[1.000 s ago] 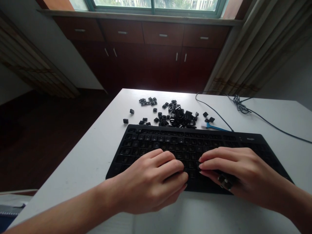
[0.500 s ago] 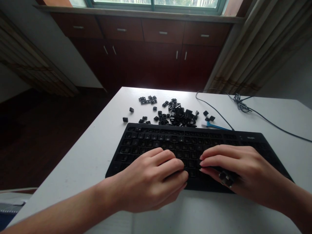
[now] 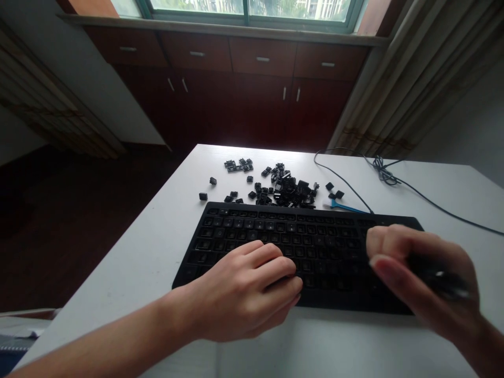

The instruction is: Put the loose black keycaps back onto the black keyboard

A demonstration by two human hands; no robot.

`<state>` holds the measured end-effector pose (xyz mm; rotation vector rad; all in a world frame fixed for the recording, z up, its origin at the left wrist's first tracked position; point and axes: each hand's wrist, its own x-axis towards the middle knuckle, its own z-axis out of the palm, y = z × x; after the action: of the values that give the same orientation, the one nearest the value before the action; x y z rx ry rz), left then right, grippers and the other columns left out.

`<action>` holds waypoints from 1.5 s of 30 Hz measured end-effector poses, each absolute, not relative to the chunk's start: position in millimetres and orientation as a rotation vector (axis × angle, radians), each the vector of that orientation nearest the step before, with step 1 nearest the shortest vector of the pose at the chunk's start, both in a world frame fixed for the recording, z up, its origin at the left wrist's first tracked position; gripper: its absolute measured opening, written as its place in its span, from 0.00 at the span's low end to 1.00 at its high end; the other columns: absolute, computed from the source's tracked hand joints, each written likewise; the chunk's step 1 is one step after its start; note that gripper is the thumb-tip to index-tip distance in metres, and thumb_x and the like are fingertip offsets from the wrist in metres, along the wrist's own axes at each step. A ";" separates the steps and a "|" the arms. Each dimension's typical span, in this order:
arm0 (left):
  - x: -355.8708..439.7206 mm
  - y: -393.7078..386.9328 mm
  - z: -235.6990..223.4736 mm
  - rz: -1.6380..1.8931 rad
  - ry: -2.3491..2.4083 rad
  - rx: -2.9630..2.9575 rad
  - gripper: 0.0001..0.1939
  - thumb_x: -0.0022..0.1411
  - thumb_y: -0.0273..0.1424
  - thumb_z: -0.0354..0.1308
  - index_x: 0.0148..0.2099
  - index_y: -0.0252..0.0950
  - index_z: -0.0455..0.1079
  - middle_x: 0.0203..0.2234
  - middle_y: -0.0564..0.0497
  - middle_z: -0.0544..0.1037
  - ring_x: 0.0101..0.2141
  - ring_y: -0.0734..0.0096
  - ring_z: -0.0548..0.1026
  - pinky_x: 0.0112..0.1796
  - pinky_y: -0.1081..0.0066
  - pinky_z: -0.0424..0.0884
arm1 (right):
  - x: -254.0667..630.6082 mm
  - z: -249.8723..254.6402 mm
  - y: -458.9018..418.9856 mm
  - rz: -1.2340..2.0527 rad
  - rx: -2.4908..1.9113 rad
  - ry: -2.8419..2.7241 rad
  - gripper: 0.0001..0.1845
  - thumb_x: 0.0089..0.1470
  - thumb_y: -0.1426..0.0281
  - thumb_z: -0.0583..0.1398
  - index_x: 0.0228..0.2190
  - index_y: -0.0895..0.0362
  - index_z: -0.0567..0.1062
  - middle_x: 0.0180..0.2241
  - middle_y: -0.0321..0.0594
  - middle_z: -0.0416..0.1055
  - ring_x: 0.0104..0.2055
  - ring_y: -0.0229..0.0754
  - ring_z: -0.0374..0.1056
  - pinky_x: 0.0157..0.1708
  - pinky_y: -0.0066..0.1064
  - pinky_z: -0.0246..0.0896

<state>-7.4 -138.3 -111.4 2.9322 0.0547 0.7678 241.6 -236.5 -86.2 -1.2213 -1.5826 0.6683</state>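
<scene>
A black keyboard (image 3: 315,252) lies on the white table, and many of its key positions show bare sockets without caps. My left hand (image 3: 255,289) rests over its front middle, fingers curled together and tips hidden beneath them. Whatever they pinch, if anything, is out of sight. Above the keyboard's right end, my right hand (image 3: 425,273) is raised with its fingers curled. A dark, shiny piece (image 3: 444,278) sits in its palm, too blurred to name. Beyond the keyboard lies a heap of loose black keycaps (image 3: 289,189).
A blue brush with white bristles (image 3: 346,207) lies behind the keyboard near several keycaps. The keyboard's cable (image 3: 342,176) runs to a tied bundle (image 3: 384,170) at the back right. More keycaps (image 3: 238,166) lie at the back left of the white table (image 3: 157,220).
My right hand has lifted off the middle of the keys and moved right, turning as it goes, with the dark piece still in its palm. My left hand has hardly moved.
</scene>
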 end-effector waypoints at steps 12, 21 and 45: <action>-8.1 -141.0 -114.4 0.754 0.048 2.914 0.04 0.64 0.26 0.60 0.42 0.33 0.74 0.35 0.47 0.77 0.36 0.66 0.73 0.37 0.66 0.72 | 190.2 -57.1 -215.1 1.103 -0.940 -1.214 0.30 0.64 0.61 0.56 0.14 0.53 0.53 0.13 0.31 0.45 0.16 0.35 0.45 0.16 0.33 0.44; -9.4 -140.6 -117.5 0.733 0.026 2.902 0.05 0.65 0.26 0.58 0.43 0.33 0.74 0.37 0.47 0.77 0.36 0.66 0.72 0.37 0.65 0.71 | 186.2 -78.1 -205.6 1.092 -0.891 -1.182 0.31 0.64 0.62 0.57 0.13 0.54 0.54 0.12 0.29 0.47 0.15 0.32 0.42 0.18 0.32 0.41; -15.6 -130.6 -133.0 0.647 0.005 3.075 0.30 0.64 0.28 0.64 0.66 0.39 0.63 0.59 0.46 0.73 0.55 0.54 0.72 0.56 0.55 0.67 | 292.4 -68.5 -236.6 0.762 -1.543 -1.725 0.13 0.58 0.63 0.64 0.31 0.56 0.68 0.24 0.29 0.61 0.24 0.32 0.55 0.25 0.26 0.51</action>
<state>-15.6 -130.6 -133.0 3.0751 0.0051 0.6469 292.4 -236.6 -68.5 -1.5426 -1.7251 0.7616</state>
